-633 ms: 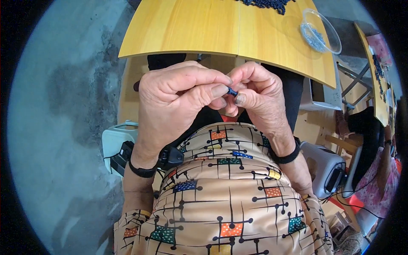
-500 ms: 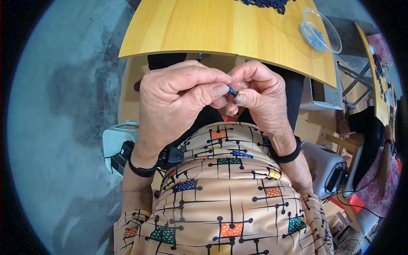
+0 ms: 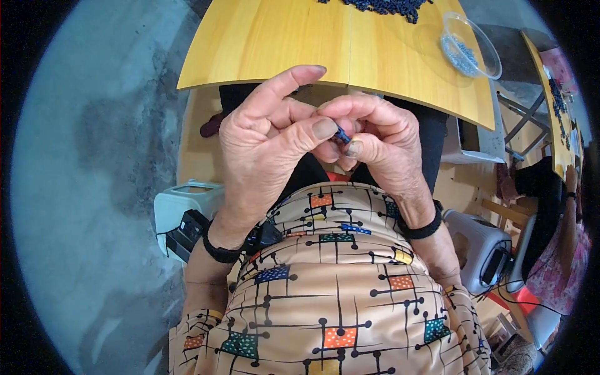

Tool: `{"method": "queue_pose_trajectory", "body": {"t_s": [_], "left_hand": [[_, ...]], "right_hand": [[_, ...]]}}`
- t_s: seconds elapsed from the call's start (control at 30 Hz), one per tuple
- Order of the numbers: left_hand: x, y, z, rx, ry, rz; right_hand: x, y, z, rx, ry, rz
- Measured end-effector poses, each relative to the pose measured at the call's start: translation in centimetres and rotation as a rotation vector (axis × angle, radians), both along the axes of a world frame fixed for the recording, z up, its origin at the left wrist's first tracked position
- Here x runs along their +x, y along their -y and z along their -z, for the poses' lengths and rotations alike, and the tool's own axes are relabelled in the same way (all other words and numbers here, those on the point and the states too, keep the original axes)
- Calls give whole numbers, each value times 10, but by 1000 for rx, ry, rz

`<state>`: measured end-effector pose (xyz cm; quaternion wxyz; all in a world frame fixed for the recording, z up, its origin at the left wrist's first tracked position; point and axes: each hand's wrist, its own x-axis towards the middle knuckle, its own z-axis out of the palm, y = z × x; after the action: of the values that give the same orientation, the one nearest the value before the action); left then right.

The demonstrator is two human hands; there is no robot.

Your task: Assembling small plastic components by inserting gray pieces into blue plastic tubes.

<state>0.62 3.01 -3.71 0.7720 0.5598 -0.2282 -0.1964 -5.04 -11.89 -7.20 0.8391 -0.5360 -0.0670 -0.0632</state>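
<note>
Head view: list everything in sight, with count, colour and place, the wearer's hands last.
Small piece: one, dark blue, upper centre
Main table: one, yellow, top
Loose pieces: many, dark blue, main table's far part
Tub: one, clear, main table's right side
Small bits: many, blue-grey, inside tub
Second table: one, yellow, right edge
Stool: one, pale green, left
Seat: one, grey, right
Co-worker: one, pink-patterned clothing, far right
Floor: one, blue-grey, left
Garment: one, beige with coloured patches, lower centre
Wristbands: two, black, one per wrist
Left hand: one, bare, thumb at small piece
Right hand: one, bare, holding small piece
</note>
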Motion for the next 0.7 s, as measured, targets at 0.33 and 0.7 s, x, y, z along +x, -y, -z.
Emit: {"method": "queue_pose_trajectory", "body": {"t_s": [0.33, 0.7], "left_hand": [[2, -2, 4, -33, -201, 74], [5, 0, -3, 68, -277, 173]], "right_hand": [[2, 2, 5, 284, 47, -59], [2, 3, 5, 73, 10, 45]]}}
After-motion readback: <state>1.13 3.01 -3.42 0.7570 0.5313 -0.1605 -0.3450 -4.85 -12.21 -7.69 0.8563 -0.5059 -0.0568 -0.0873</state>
